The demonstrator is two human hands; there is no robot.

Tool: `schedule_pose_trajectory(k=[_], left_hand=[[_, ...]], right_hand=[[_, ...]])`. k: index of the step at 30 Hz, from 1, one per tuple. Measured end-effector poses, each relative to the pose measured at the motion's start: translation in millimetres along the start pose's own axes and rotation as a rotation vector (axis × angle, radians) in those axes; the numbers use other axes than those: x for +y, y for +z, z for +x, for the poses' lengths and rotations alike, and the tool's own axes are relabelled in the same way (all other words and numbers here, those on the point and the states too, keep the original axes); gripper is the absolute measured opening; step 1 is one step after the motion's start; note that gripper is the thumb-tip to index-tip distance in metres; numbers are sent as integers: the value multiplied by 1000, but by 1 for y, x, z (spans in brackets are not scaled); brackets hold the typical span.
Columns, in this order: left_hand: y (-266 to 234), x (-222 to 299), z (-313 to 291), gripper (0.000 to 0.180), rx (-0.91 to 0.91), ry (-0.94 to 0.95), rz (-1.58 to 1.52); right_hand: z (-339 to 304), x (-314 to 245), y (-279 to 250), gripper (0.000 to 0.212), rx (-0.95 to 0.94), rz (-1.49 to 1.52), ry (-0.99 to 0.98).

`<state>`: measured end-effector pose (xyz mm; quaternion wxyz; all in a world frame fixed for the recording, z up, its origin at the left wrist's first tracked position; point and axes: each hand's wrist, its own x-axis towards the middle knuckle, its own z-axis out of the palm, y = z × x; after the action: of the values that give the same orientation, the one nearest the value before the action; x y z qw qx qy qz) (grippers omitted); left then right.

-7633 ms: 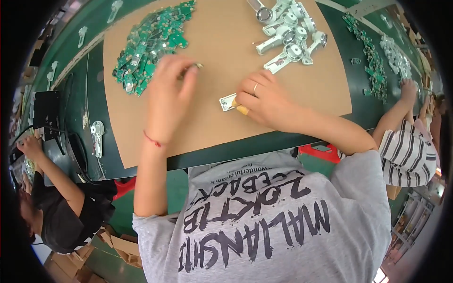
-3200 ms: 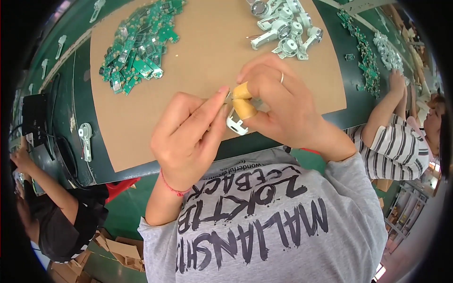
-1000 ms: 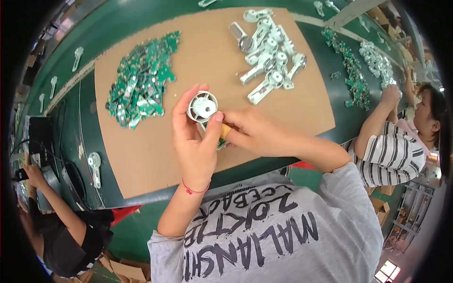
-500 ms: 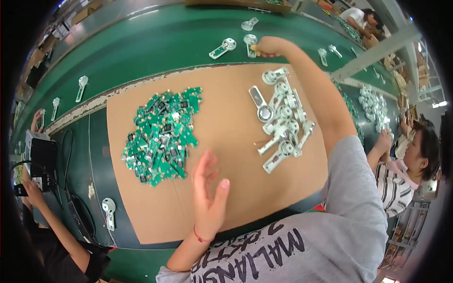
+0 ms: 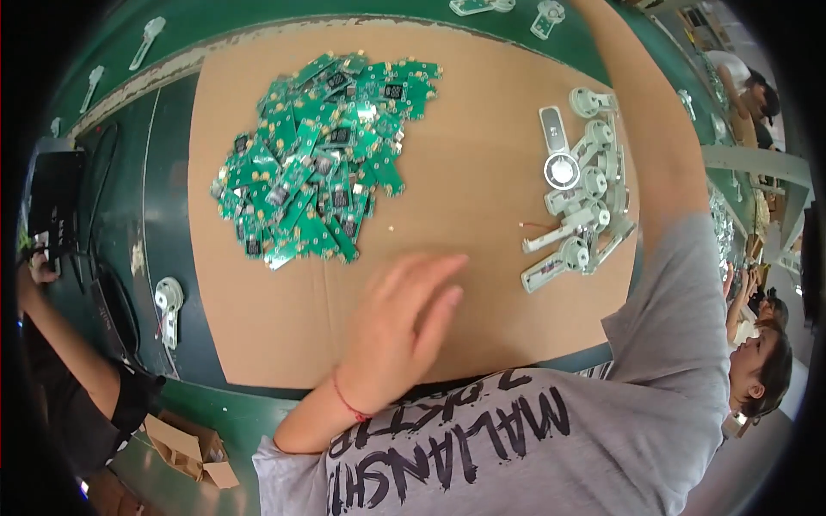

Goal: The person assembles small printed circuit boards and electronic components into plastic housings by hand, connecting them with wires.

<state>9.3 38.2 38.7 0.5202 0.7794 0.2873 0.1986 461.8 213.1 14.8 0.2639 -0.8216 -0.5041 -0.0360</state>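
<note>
My left hand (image 5: 404,331) hovers flat over the brown cardboard sheet (image 5: 473,189), fingers spread and blurred, holding nothing. It is a little below the heap of small green circuit boards (image 5: 318,168). My right arm (image 5: 641,112) stretches far across the table past the pile of grey-white plastic housings (image 5: 581,193); its hand is out of the picture at the top edge. A round-headed housing lies at the pile's left side.
The cardboard lies on a green table (image 5: 163,189). A single housing (image 5: 168,305) rests at the left, more lie along the far edge (image 5: 482,7). A seated person's arm (image 5: 60,344) is at the left, other people at the right (image 5: 761,370). A cardboard box (image 5: 185,443) sits below.
My right arm has reached further across the table, so its hand has left the view. My left hand stays open and low over the cardboard. The view has moved closer to the table.
</note>
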Motion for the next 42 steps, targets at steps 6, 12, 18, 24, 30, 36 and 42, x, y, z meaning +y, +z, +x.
schedule_pose_trajectory(k=[6, 12, 18, 24, 30, 36, 42], left_hand=[[-39, -32, 42, 28, 140, 367, 831], [-45, -54, 85, 29, 80, 573, 947], [-28, -48, 46, 30, -142, 612, 798], [-39, -42, 29, 23, 174, 490, 496], [5, -31, 55, 23, 172, 587, 980], [5, -29, 61, 21, 113, 479, 932], [21, 7, -2, 22, -39, 221, -3]], right_hand=[[-216, -107, -73, 36, -584, 200, -243], [-372, -142, -98, 34, -677, 117, -560], [-419, -134, -76, 24, -280, 184, -730], [-423, -141, -74, 18, -327, 321, -633], [-423, -148, -73, 15, -381, 416, -674], [-432, -141, -84, 9, -400, 617, -456], [-424, -153, -111, 12, -419, 865, 9]])
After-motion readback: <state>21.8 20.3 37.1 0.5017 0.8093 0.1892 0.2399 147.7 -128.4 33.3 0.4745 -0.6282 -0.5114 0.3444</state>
